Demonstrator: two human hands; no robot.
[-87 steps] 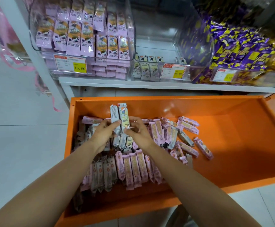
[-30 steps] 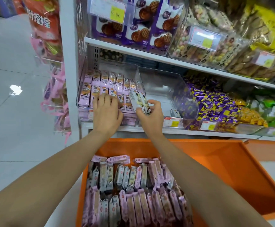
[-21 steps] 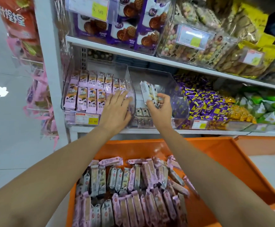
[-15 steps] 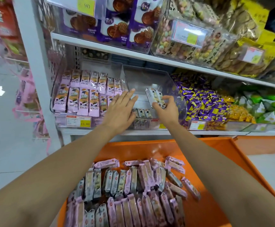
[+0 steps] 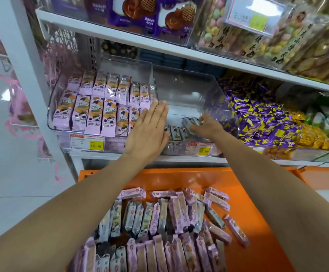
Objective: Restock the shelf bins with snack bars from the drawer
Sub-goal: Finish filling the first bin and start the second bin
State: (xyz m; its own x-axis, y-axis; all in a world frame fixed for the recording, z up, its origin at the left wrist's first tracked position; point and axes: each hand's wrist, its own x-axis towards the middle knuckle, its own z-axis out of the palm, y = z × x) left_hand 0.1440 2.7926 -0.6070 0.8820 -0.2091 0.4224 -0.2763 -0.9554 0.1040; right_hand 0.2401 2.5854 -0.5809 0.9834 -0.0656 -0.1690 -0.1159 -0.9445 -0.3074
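The orange drawer (image 5: 257,195) stands pulled out below the shelf, holding several pink and grey snack bars (image 5: 159,222) in rows. On the shelf, a clear middle bin (image 5: 195,95) is nearly bare, with a few grey bars (image 5: 176,132) at its front. My right hand (image 5: 206,126) reaches inside this bin and grips a small bundle of grey bars (image 5: 191,121) low near the bin floor. My left hand (image 5: 149,130) is flat with straight fingers, lying against the front of the bins where the left bin meets the middle one.
The left clear bin (image 5: 57,107) is full of pink bars standing in rows, with a price tag (image 5: 87,142) below. A bin of purple and yellow candies (image 5: 261,122) sits to the right. An upper shelf (image 5: 159,44) of packaged snacks overhangs the bins.
My right hand has carried the bundle of grey bars from the drawer up into the middle bin and lowered it toward the floor. My left hand has slid right across the bin fronts.
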